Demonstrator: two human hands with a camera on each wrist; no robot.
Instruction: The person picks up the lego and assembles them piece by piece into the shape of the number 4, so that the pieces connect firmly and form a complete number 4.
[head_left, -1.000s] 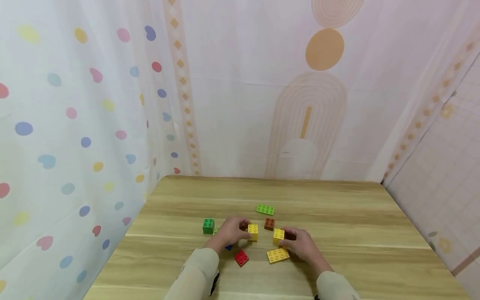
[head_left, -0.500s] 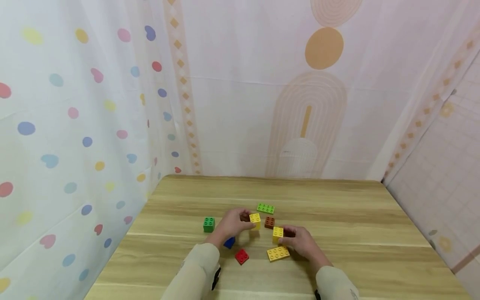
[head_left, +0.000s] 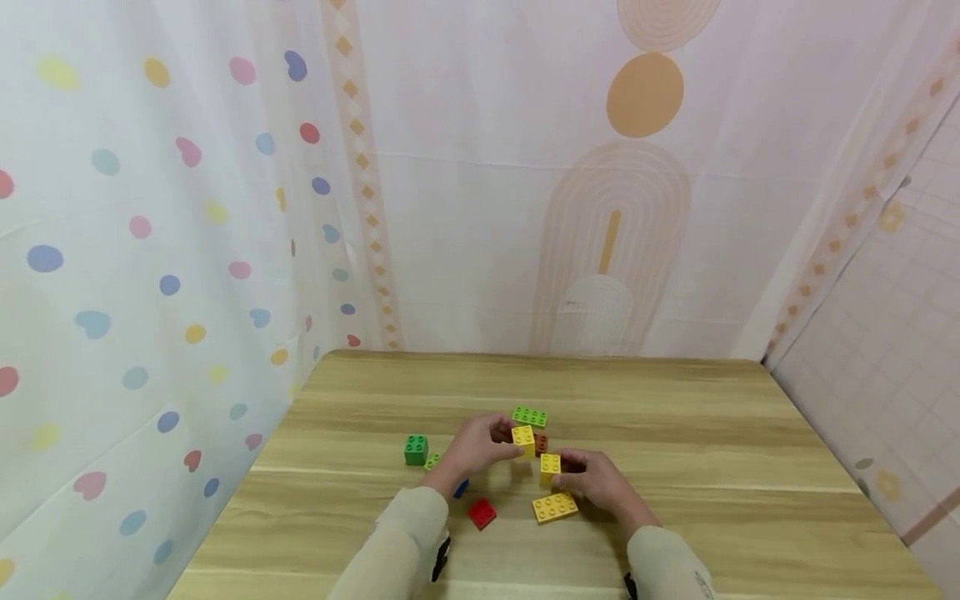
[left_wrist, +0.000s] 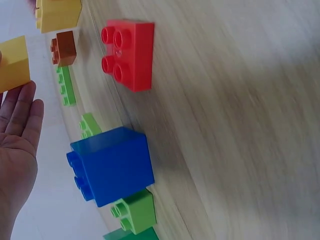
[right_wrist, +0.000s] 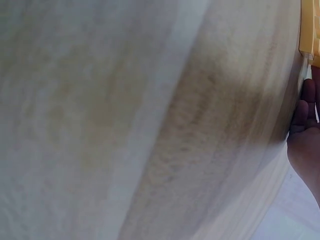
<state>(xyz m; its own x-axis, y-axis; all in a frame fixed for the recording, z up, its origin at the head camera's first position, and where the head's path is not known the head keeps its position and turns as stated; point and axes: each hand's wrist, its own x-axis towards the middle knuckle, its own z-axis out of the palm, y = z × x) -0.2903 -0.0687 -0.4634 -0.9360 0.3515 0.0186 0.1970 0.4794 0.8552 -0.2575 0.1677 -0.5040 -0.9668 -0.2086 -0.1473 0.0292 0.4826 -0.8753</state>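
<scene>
Head view: two yellow blocks, one to each of the hands, are held studs up over the middle of the table (head_left: 675,417). The left-hand block (head_left: 523,443) is pinched between thumb and fingers of the left hand (head_left: 480,447), and appears to be raised. The right-hand block (head_left: 551,468) is gripped likewise by the right hand (head_left: 596,477); whether it is lifted cannot be told.

Relation: the blocks are separated by a narrow gap, the former set toward the table's far and left edges, the latter toward the near and right edges. Each is reached from its own side. The facing sides are left uncovered; both are seen taller than wide, the longer axis upright.

Adjacent: a yellow flat brick (head_left: 555,507), just nearer the near edge, its long axis laid roughly left to right; a brown brick (head_left: 542,444), partly hidden behind the left-hand block; a lime flat brick (head_left: 530,416), toward the far edge. Toward the left edge are listed a red brick (head_left: 482,514), a blue block (left_wrist: 117,165) and a green block (head_left: 416,451).
</scene>
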